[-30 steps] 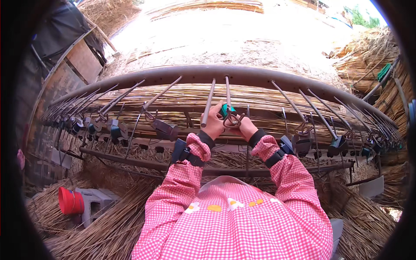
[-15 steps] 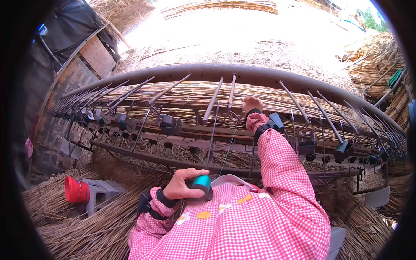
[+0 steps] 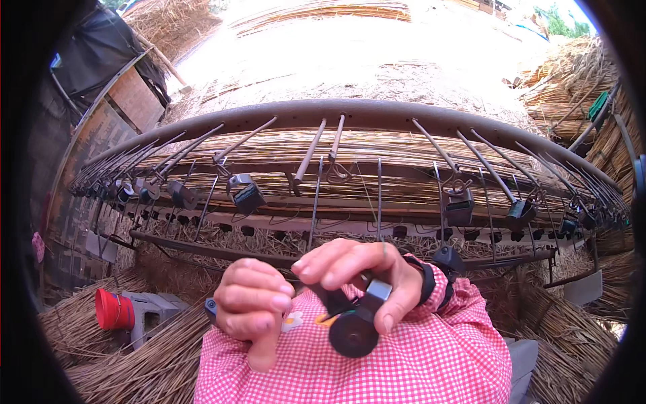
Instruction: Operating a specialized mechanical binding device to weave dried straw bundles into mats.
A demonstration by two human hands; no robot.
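In front of my pink checked smock (image 3: pixel 404 363), my right hand (image 3: pixel 367 269) grips a thread spool holder (image 3: pixel 378 291). It has a shiny metal piece, a dark block under my fingers and a round black disc at its lower end. Close to its left, my left hand (image 3: pixel 252 310) is closed with curled fingers; whatever they pinch, if anything, is hidden. Ahead stands a long weaving frame with a thick brown top bar (image 3: pixel 377 108) and many metal rods. A fine thread (image 3: pixel 367 185) runs down across the laid reeds (image 3: pixel 410 145).
Other dark spool holders (image 3: pixel 249 196) hang along the frame. A lower bar (image 3: pixel 195 246) crosses in front of me. To the left, a red bucket (image 3: pixel 114 310) sits beside a grey block (image 3: pixel 151 308). Reed bundles (image 3: pixel 565 87) are piled at the far right.
My right hand has come down from the reeds to my chest and now grips the spool holder. My left hand, earlier around a green spool, has moved left and curled up.
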